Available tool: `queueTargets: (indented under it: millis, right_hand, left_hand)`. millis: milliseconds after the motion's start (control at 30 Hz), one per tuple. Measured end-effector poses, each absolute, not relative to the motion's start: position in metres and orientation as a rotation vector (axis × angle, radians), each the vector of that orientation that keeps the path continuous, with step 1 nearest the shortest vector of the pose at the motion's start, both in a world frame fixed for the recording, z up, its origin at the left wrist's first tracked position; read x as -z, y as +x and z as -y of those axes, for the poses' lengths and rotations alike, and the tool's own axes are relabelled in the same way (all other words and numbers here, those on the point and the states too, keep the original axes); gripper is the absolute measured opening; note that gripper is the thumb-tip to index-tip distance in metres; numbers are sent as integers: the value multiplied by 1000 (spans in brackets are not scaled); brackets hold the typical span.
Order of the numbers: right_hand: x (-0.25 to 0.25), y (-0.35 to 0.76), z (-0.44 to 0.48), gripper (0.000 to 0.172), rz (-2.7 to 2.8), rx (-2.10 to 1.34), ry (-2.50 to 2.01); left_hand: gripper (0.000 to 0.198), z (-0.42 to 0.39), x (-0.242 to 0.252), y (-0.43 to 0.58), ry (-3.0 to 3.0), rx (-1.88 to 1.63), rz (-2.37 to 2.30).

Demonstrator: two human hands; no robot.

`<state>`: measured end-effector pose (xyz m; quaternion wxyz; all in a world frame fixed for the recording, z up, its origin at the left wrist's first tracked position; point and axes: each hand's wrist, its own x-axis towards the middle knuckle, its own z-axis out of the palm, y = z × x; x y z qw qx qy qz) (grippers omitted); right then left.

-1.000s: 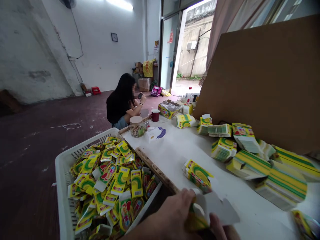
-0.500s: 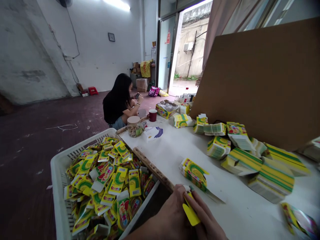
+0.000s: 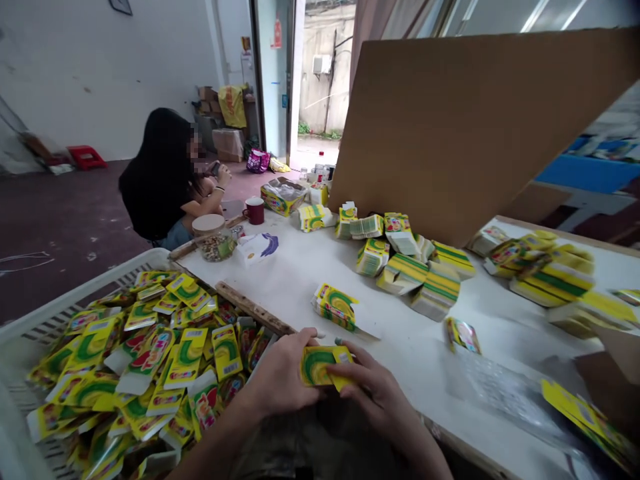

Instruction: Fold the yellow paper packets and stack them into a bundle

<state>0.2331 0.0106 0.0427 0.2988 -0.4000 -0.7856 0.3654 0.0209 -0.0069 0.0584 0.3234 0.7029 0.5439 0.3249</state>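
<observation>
Over the table's front edge, my left hand (image 3: 285, 375) is closed around the left end of a small yellow and green candy box (image 3: 317, 365). The fingers of my right hand (image 3: 374, 385) press on the right end of the same box, where a yellow flap shows. Just beyond my hands a short stack of flattened candy boxes (image 3: 336, 307) lies on the white table. Left of my left arm stands a white plastic basket (image 3: 31, 325), heaped with many yellow candy boxes (image 3: 165, 363).
Bundles of flat cartons (image 3: 420, 273) lie across the table (image 3: 295, 267) before a large cardboard sheet (image 3: 430, 127). A jar (image 3: 216, 245), a tissue pack (image 3: 257, 249) and a red mug (image 3: 255, 211) stand at the far left edge. A seated person (image 3: 160, 180) holds a phone.
My view has turned to the right, bringing more bundles and a clear plastic bag into sight. The box in my hands now lies flatter, its green printed face showing.
</observation>
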Motion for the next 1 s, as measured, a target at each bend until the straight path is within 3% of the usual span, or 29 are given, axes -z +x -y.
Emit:
queueTargets:
  millis: [133, 300, 367, 500, 600, 733, 867, 933, 1000]
  right_hand:
    - [-35, 222, -9, 24, 1922, -814, -1167]
    - [-35, 219, -11, 13, 2022, -1011, -1124]
    - [-35, 217, -13, 22, 1921, -998, -1124]
    - [-33, 210, -13, 60, 1702, -1131, -1084]
    - [-32, 207, -11, 58, 1646, -1262, -1028]
    - [-27, 198, -3, 43, 1636, -1075, -1099]
    - [-17, 199, -13, 68, 1673, -1003, -1055]
    - [-14, 208, -31, 61, 1717, -878, -1171]
    - [-12, 217, -54, 34, 1722, -665, -1378]
  left_hand:
    - [64, 3, -56, 23, 1963, -877, -1531]
    - [65, 6, -53, 24, 1879, -782, -1477]
    - [61, 6, -50, 25, 1884, -813, -1533]
    - [61, 6, -40, 24, 1982, -901, -1608]
    - [64, 6, -37, 25, 2027, -903, -1589]
    - [53, 7, -40, 30, 2041, -958, -1590]
    - [52, 3, -43, 18, 1749, -1187, -1579]
    - [54, -2, -47, 1, 1302, -1543, -1550]
    - [44, -7, -52, -17, 733, -1881, -1407]
